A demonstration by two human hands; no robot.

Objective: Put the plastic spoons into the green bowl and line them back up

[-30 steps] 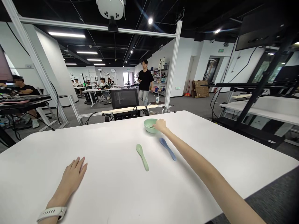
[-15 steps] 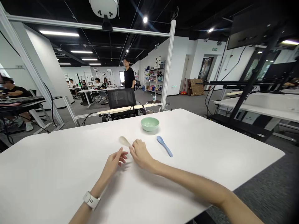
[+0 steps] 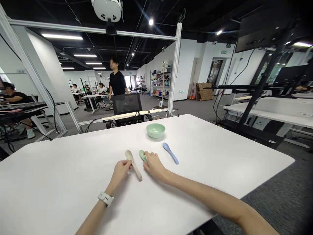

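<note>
Beige plastic spoon (image 3: pixel 134 168) on counter (image 3: pixel 61 182): likely light, stiff, smooth; hold by handle. Left grip (image 3: pixel 119 173) pinching neck. Right grip (image 3: pixel 154 166) cupped over green spoon (image 3: pixel 142 155), closure hidden.

Beyond the white table (image 3: pixel 61 176), a person in black (image 3: pixel 117 81) stands behind a mesh office chair (image 3: pixel 127 103), with metal shelving (image 3: pixel 161 81) and a wooden crate (image 3: pixel 204 91) far right.

Metal shelving (image 3: pixel 161 83) stood against a white wall (image 3: pixel 188 68) beyond grey carpet (image 3: pixel 281 192), under strip lights (image 3: pixel 62 37) on a black ceiling (image 3: pixel 137 13).
</note>
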